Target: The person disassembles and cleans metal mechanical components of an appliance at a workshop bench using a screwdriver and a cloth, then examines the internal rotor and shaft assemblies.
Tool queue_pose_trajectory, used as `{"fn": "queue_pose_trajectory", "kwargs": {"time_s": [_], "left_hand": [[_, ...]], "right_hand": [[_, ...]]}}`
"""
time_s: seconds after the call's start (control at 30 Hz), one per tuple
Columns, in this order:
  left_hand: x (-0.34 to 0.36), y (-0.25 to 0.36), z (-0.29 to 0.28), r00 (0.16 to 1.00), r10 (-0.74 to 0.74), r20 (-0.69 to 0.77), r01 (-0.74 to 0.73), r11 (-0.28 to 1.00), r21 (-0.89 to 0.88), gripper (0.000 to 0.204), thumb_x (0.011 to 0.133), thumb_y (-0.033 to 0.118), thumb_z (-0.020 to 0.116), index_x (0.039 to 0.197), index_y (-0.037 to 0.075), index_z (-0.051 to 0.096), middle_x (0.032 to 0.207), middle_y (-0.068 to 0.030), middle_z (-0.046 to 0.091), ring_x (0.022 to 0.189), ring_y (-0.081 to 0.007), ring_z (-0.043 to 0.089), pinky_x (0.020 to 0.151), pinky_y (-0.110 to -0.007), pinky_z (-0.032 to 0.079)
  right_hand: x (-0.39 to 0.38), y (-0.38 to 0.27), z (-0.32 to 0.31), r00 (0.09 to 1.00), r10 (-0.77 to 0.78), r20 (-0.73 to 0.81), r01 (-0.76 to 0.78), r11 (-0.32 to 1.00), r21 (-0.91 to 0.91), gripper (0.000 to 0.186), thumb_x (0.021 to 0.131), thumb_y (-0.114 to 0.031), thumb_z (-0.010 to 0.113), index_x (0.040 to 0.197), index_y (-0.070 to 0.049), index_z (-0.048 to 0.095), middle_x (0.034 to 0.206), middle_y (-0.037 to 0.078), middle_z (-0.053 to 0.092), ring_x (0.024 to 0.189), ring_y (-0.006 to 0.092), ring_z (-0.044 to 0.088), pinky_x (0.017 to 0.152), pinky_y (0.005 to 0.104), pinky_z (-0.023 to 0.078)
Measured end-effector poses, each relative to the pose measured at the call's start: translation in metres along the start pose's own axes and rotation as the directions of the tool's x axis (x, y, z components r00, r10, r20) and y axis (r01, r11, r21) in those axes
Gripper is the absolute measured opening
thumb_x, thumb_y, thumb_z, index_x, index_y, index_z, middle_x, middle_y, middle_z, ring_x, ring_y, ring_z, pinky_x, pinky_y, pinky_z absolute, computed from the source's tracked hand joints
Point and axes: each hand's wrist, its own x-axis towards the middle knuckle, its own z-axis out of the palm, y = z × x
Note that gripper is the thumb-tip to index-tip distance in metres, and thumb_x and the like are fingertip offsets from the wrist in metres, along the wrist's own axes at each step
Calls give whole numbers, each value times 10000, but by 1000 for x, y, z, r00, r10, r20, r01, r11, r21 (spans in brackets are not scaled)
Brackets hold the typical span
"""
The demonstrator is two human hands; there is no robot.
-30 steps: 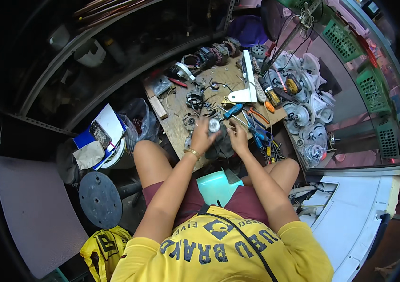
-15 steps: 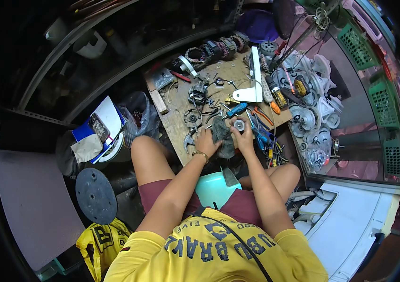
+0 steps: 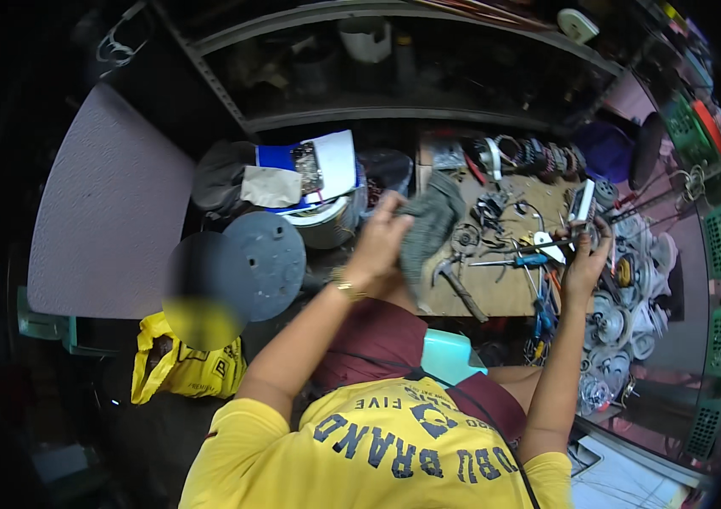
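My left hand (image 3: pixel 383 242) is closed on a grey-green cloth (image 3: pixel 435 216), lifted over the bench's left edge. At the right side of the bench, my right hand (image 3: pixel 585 254) is closed around a metal part with a thin rod (image 3: pixel 539 248) pointing left. Its exact kind is hard to make out, since the fingers cover most of it. Below that rod lies a screwdriver with a blue handle (image 3: pixel 530 261). A claw hammer (image 3: pixel 462 293) rests near the front edge, between my hands.
The wooden bench (image 3: pixel 496 297) carries wire-wound motor coils (image 3: pixel 539 157) at the back. White and grey plastic fan parts (image 3: pixel 623 314) pile up at the right. A round grey disc (image 3: pixel 265 265) and a yellow bag (image 3: pixel 182 373) are at my left, with green baskets (image 3: pixel 704 195) far right.
My view has turned left. My left hand has picked up the cloth from the bench and carried it left. My right hand has moved away to the right, still holding the metal part.
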Motion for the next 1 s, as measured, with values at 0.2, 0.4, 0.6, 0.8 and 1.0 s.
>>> {"fn": "queue_pose_trajectory", "kwargs": {"time_s": [0.2, 0.4, 0.6, 0.8, 1.0], "left_hand": [[-50, 81, -189, 988, 45, -150, -13, 977, 212, 144, 903, 55, 624, 1031, 14, 574, 966, -74, 613, 905, -148, 566, 825, -308, 477], [-102, -6, -228, 991, 32, -128, 79, 633, 770, 350, 807, 162, 783, 1122, 71, 659, 1280, -132, 577, 1240, -358, 521, 1036, -453, 421], [-142, -47, -237, 899, 250, -360, 87, 704, 705, 573, 817, 188, 765, 1302, 16, 513, 1400, -161, 522, 1385, -387, 420, 1148, -483, 307], [-145, -68, -236, 929, 124, -350, 214, 592, 777, 508, 788, 162, 741, 1235, 54, 528, 1331, -145, 528, 1386, -374, 406, 1133, -522, 283], [-145, -55, -247, 896, 211, -390, 175, 639, 749, 459, 811, 232, 742, 1209, 70, 582, 1413, -115, 500, 1395, -361, 400, 1112, -518, 306]], "right_hand": [[-5, -32, 160, 960, 18, 280, -45, 995, 89, 436, 1029, -216, 594, 1360, -81, 343, 1052, 125, 627, 814, 204, 697, 761, 367, 626], [-52, -58, 324, 799, -44, 600, -127, 962, 240, 505, 969, -88, 657, 1390, -46, 381, 1139, 103, 560, 926, 155, 645, 773, 316, 623], [-89, -153, 437, 677, -479, 558, 190, 847, 497, 560, 870, -184, 806, 1283, 22, 489, 1078, 91, 617, 905, 138, 652, 792, 251, 542], [-150, -19, 476, 610, -277, 742, 270, 953, 133, 399, 839, -161, 786, 1131, 12, 577, 970, 160, 653, 892, 266, 660, 813, 351, 511], [-156, -22, 488, 538, -209, 816, 172, 976, 136, 359, 862, -117, 752, 1149, 17, 582, 973, 108, 651, 927, 185, 662, 822, 336, 530]]}}
